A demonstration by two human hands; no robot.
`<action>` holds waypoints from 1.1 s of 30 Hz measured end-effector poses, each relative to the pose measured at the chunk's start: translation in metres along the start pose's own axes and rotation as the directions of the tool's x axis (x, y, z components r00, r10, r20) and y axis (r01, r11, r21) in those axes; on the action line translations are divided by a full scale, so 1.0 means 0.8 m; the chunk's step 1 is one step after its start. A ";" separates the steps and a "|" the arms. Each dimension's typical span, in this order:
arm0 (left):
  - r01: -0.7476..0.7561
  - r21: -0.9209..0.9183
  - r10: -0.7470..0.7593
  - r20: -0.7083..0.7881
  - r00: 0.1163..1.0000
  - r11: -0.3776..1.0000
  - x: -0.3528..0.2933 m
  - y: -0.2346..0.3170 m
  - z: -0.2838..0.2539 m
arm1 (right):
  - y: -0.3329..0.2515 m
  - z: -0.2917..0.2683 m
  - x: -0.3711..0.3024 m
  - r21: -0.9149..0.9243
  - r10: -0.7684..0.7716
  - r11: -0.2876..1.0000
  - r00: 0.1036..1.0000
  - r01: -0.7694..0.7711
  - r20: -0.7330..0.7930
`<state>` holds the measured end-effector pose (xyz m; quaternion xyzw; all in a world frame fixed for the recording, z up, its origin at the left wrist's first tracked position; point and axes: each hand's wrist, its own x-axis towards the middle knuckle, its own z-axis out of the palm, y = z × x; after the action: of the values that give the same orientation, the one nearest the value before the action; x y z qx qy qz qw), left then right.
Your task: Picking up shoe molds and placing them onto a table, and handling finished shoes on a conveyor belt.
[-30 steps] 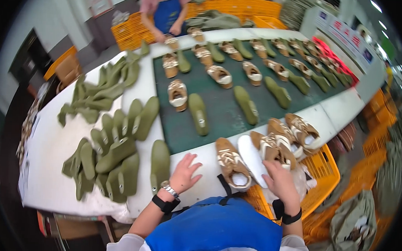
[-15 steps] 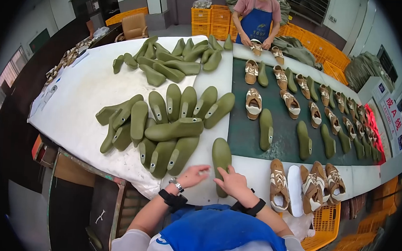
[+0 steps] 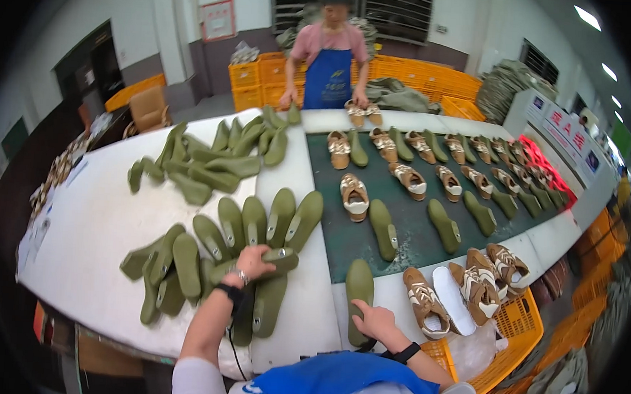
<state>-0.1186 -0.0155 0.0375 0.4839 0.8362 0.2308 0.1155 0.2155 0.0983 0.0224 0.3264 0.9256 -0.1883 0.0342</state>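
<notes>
My left hand reaches into the near pile of green shoe lasts, its fingers closed over a last that lies across the others. Beside the belt's near left corner, another green shoe last rests lengthwise on the white table top. My right hand grips that one near its close end, thumb and fingers about it; the fingers' far side is partly hidden. Just right of this hand stands a brown and white sneaker, with a white insole-shaped piece next to it and more sneakers beyond.
A dark green conveyor belt carries rows of sneakers and lasts. More lasts are heaped at the far left. Across the table stands a person in a blue apron. An orange crate sits below the near right edge.
My left hand has moved up and left onto a last in the pile. My right hand stays at the single last. The view has tilted up and turned right.
</notes>
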 end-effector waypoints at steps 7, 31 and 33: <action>-0.719 -0.155 0.720 -0.057 0.692 0.678 -0.056 0.106 0.012 | 0.006 0.007 -0.003 0.047 0.113 0.993 0.993 -0.112 -0.024; -0.153 0.408 0.030 0.293 0.956 0.900 0.166 0.048 0.074 | -0.003 0.020 0.004 0.085 0.143 0.988 0.977 -0.131 -0.160; -0.101 0.313 0.019 0.256 0.966 0.945 0.144 0.052 0.084 | -0.005 0.021 0.007 0.094 0.183 0.980 0.976 -0.173 -0.117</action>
<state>-0.1174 0.1200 0.0033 0.5468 0.8262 0.0314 0.1318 0.2079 0.0923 0.0072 0.4204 0.8843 -0.2022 -0.0211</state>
